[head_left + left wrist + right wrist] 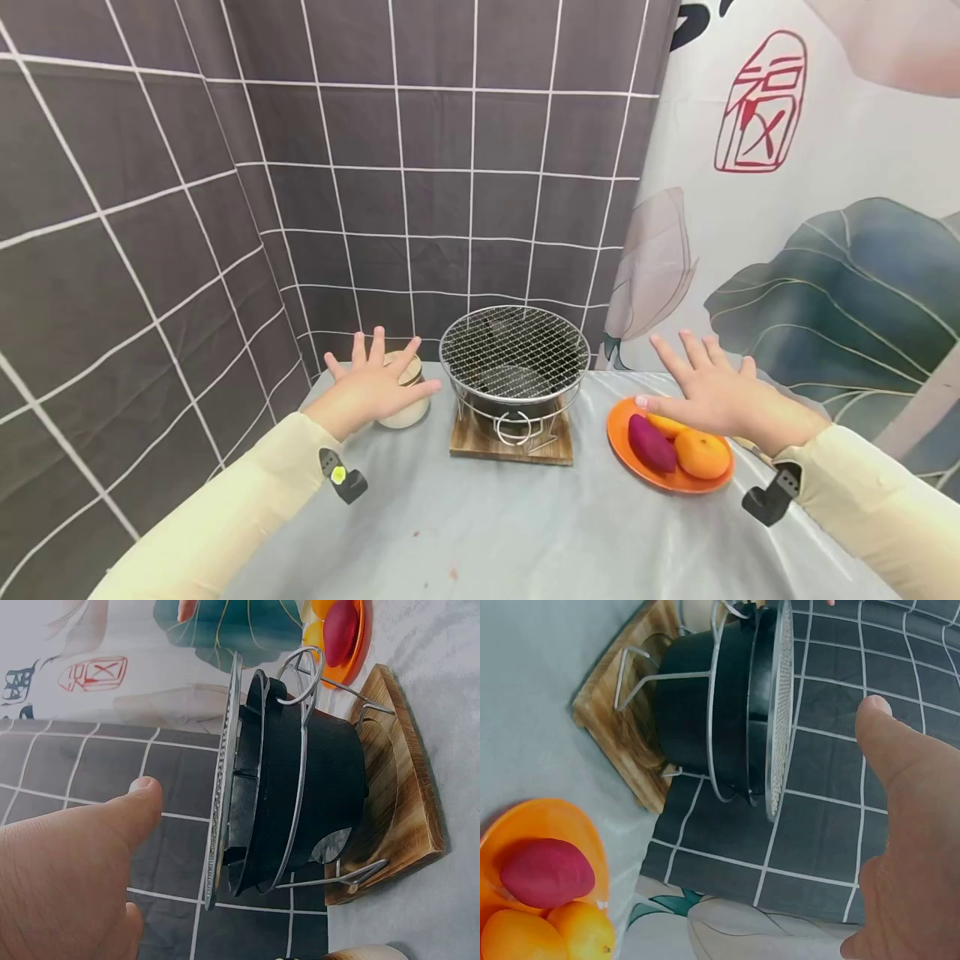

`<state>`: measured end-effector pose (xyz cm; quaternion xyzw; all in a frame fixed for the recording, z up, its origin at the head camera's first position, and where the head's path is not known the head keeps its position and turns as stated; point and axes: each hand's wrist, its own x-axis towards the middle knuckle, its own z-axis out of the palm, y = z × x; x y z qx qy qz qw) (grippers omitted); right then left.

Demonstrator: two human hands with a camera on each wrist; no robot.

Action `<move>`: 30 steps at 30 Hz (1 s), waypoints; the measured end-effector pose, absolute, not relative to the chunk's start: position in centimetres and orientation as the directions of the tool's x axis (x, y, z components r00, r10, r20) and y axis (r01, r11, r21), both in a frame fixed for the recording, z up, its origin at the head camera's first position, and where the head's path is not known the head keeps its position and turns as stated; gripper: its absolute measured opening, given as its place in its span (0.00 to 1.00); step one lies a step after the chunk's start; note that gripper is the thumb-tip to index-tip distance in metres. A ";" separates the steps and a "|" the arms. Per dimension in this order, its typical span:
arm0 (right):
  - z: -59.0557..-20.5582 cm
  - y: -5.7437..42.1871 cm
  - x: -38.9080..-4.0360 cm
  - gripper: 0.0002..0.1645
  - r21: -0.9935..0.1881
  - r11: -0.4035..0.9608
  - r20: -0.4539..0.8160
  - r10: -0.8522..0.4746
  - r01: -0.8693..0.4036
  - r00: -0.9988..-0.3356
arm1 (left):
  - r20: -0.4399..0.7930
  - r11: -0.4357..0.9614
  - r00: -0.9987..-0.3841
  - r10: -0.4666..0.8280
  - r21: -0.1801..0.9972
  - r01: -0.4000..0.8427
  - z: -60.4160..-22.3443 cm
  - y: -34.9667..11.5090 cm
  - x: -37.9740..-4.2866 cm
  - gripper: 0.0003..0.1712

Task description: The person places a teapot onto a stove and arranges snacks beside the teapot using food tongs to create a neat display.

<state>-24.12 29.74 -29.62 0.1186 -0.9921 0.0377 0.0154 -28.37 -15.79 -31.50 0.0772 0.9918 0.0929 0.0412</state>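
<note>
Both hands are held out in the air with fingers spread, and neither holds anything. My left hand point(371, 387) hovers in front of a cream-coloured jar point(408, 410), partly hiding it. To the right of that jar stands a small grill with a black bowl point(315, 780), a round wire mesh point(517, 350) on top and a metal wire stand point(513, 429). It rests on a square wooden board point(468, 442). My right hand point(720, 396) is above the far edge of an orange plate point(622, 433), which bears a purple sweet potato point(651, 443) and orange fruits point(702, 454).
A grey-blue cloth point(420, 517) covers the table. Dark tiled-pattern curtain point(435, 200) hangs behind and at the left; a white curtain with lotus print point(832, 292) hangs at the right. Something thin and light-coloured point(753, 451) lies beside the plate, mostly hidden by the right wrist.
</note>
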 end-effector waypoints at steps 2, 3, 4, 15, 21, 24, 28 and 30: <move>-29.8 29.8 -24.1 0.64 -0.072 0.967 0.044 -0.242 -0.245 -0.969 | -0.070 0.971 -0.984 0.161 0.192 0.145 -31.6 -15.8 -28.3 0.59; -29.9 29.8 -24.1 0.64 -0.071 0.966 0.050 -0.247 -0.250 -0.968 | -0.070 0.971 -0.985 0.159 0.190 0.144 -31.7 -15.8 -28.4 0.59; -29.9 29.9 -24.1 0.64 -0.072 0.964 0.056 -0.253 -0.257 -0.966 | -0.065 0.972 -0.985 0.159 0.184 0.145 -31.8 -15.9 -28.4 0.59; -30.6 29.6 -24.5 0.52 -0.047 0.921 0.204 -0.370 -0.387 -0.906 | 0.158 0.953 -0.961 0.227 0.167 0.253 -33.2 -16.2 -29.1 0.49; -31.4 29.3 -24.3 0.49 -0.057 0.894 0.258 -0.416 -0.444 -0.872 | 0.197 0.943 -0.954 0.224 0.204 0.264 -33.9 -17.0 -29.1 0.46; -32.2 29.3 -24.4 0.47 -0.073 0.882 0.292 -0.427 -0.465 -0.856 | 0.212 0.940 -0.952 0.219 0.214 0.264 -34.5 -17.5 -29.2 0.45; -33.3 29.1 -24.5 0.46 -0.091 0.877 0.310 -0.426 -0.472 -0.850 | 0.229 0.944 -0.953 0.199 0.215 0.249 -35.2 -18.4 -29.2 0.44; -34.0 28.9 -24.6 0.45 -0.099 0.874 0.310 -0.427 -0.475 -0.850 | 0.229 0.949 -0.955 0.187 0.209 0.236 -35.7 -19.0 -29.2 0.44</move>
